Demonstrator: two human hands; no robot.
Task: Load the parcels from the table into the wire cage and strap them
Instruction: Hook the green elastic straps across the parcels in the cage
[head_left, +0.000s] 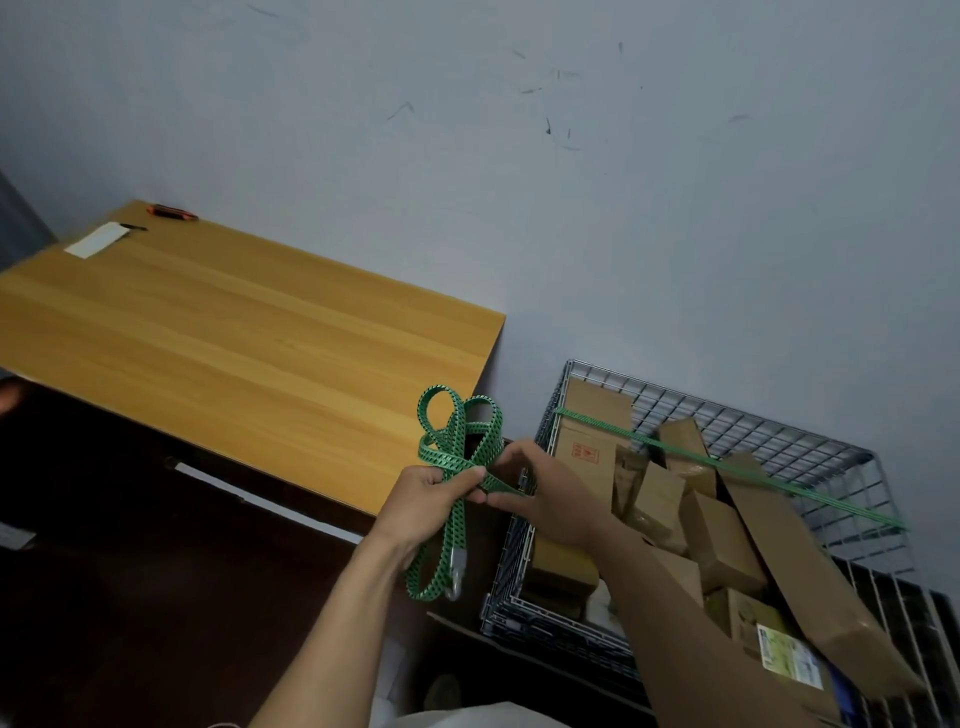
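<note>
Green bungee strap (457, 441) was held coiled in the left hand (431, 493), fingers (462, 480) clamped round it. One end was pinched by the right hand (556, 493) beside the wire cage (779, 441) (likely for hooking). Parcels (717, 535) were seen inside.

**Premises:** a small parcel-handling or dispatch room.

**Grounds:**
- A plain wood-grain table (249, 332) stands against a bare grey wall (467, 130) marked with dark scuffs.
- Just right of the table stands a wire cage (769, 421). It is filled with brown cardboard parcels (722, 540) of mixed sizes, some bearing printed labels or marks.
- A green strap (810, 496) runs taut across the cage top.
- A bundled strap (457, 452) of the same kind is held just off the table's near right corner.
- On the table's far left corner lie a white paper slip (96, 239), a pen (132, 227) and an orange-and-black tool (171, 212), type not legible.
- The floor (130, 571) below the table's near edge is dark.
</note>
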